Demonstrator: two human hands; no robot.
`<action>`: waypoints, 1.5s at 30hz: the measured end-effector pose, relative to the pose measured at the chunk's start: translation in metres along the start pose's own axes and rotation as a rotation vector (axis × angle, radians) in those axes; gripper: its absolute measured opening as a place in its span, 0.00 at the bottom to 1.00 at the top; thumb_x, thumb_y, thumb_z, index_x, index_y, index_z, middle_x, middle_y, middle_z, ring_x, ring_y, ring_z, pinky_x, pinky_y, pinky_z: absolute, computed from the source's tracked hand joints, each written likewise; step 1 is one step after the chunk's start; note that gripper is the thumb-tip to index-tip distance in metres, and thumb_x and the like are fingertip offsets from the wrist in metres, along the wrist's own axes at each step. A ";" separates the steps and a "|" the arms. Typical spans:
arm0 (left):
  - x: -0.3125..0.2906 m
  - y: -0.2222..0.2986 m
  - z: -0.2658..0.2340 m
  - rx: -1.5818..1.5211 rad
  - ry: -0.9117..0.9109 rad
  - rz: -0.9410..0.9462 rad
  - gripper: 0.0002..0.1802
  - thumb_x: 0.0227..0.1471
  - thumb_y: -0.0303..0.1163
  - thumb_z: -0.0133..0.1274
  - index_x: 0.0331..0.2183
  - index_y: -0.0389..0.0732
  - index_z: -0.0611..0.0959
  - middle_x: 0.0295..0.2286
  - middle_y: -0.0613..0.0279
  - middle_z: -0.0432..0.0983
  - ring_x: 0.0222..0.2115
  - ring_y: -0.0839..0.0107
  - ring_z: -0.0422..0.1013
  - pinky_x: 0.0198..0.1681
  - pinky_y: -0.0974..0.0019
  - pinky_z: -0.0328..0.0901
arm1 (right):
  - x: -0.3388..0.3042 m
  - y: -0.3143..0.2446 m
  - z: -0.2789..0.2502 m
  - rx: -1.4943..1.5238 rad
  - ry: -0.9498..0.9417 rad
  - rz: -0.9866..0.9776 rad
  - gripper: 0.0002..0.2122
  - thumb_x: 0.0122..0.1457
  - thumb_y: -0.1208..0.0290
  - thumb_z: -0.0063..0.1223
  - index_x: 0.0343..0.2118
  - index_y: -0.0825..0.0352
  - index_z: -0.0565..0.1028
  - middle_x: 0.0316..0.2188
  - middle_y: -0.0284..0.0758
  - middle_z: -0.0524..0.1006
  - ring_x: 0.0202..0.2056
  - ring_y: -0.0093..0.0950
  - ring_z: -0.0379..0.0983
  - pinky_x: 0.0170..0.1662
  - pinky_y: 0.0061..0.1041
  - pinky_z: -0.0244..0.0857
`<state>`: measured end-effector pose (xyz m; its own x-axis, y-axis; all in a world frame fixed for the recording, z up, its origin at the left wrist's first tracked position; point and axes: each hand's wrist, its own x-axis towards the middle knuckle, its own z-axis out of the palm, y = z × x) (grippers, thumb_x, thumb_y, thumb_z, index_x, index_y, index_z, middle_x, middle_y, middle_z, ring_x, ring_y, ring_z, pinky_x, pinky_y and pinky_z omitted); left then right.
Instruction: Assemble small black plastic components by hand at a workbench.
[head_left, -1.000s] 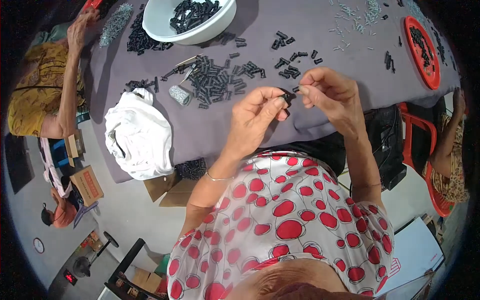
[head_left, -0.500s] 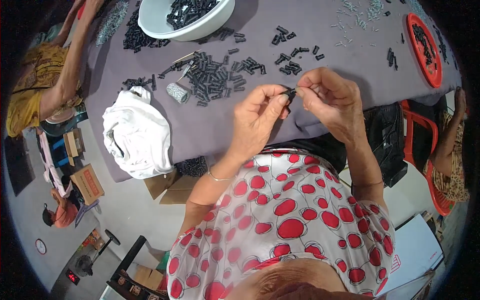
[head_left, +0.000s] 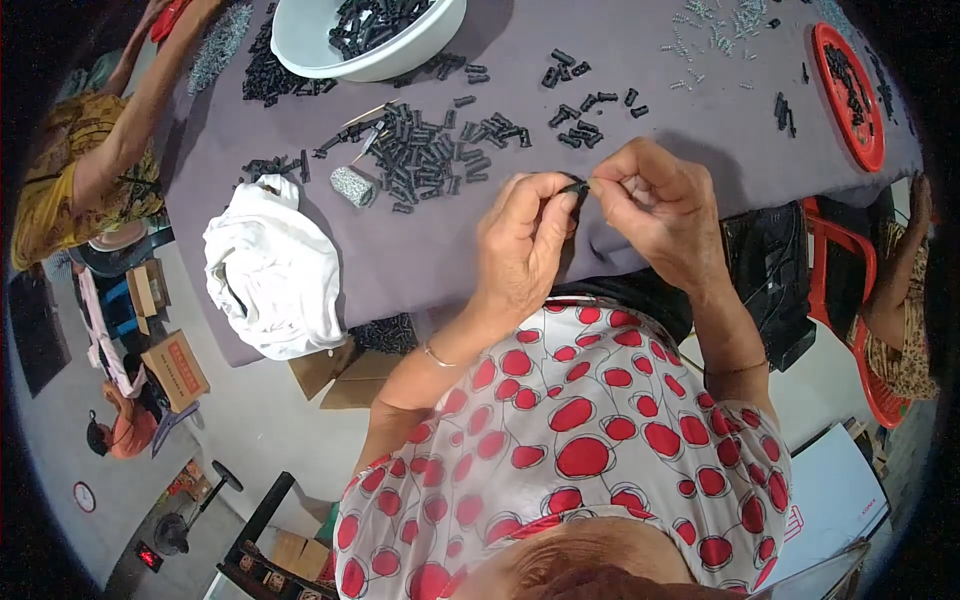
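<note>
Close to the table's near edge, my left hand [head_left: 525, 235] pinches a small black plastic part [head_left: 575, 187] between thumb and fingers. My right hand [head_left: 655, 205] meets it from the other side, its thumb and forefinger pressed together at the part's end. Whatever sits in that right pinch is too small to make out. Beyond my left hand lies a loose pile of short black tubular parts [head_left: 415, 150]. A smaller scatter of black parts [head_left: 580, 130] lies just beyond both hands.
A white basin [head_left: 440, 45] of black parts stands at the back left. Nearer are a white cloth [head_left: 270, 270] and a grey speckled roll [head_left: 353, 186]. Small metal springs [head_left: 745, 20] and a red tray [head_left: 875, 150] lie right. Other people sit at left and right.
My left hand has turned slightly, its fingers closing further around the black part. My right hand has shifted slightly left, still pinching at the part's end.
</note>
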<state>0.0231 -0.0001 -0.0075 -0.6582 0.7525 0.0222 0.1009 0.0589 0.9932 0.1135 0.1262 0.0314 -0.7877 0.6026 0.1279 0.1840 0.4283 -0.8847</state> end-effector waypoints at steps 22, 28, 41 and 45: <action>0.004 0.005 0.000 0.151 0.032 0.127 0.04 0.52 0.22 0.48 0.31 0.33 0.77 0.22 0.62 0.69 0.20 0.76 0.66 0.25 0.74 0.62 | 0.001 0.010 0.006 0.036 -0.008 -0.018 0.05 0.47 0.80 0.55 0.22 0.67 0.69 0.17 0.36 0.74 0.18 0.30 0.72 0.22 0.24 0.64; 0.003 0.004 -0.002 0.152 0.028 0.169 0.04 0.50 0.21 0.49 0.31 0.32 0.77 0.23 0.60 0.70 0.22 0.74 0.67 0.27 0.73 0.63 | 0.004 0.011 0.005 0.179 -0.092 0.101 0.05 0.49 0.79 0.55 0.24 0.69 0.70 0.16 0.32 0.73 0.18 0.20 0.70 0.22 0.20 0.63; 0.004 0.002 0.000 0.165 0.076 0.209 0.02 0.52 0.22 0.50 0.31 0.35 0.77 0.21 0.63 0.68 0.17 0.77 0.66 0.20 0.72 0.61 | -0.006 0.010 0.021 0.073 0.123 -0.070 0.05 0.49 0.81 0.54 0.26 0.69 0.69 0.19 0.32 0.73 0.18 0.18 0.69 0.22 0.17 0.63; 0.004 -0.001 0.000 0.163 0.072 0.216 0.02 0.52 0.21 0.50 0.31 0.35 0.76 0.21 0.63 0.68 0.17 0.76 0.66 0.21 0.71 0.61 | -0.004 0.012 0.020 0.107 0.055 -0.011 0.05 0.48 0.81 0.54 0.25 0.69 0.69 0.17 0.31 0.71 0.16 0.18 0.65 0.19 0.18 0.58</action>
<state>0.0203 0.0032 -0.0082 -0.6593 0.7109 0.2448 0.3589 0.0114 0.9333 0.1068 0.1155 0.0114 -0.7556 0.6353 0.1596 0.1091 0.3623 -0.9257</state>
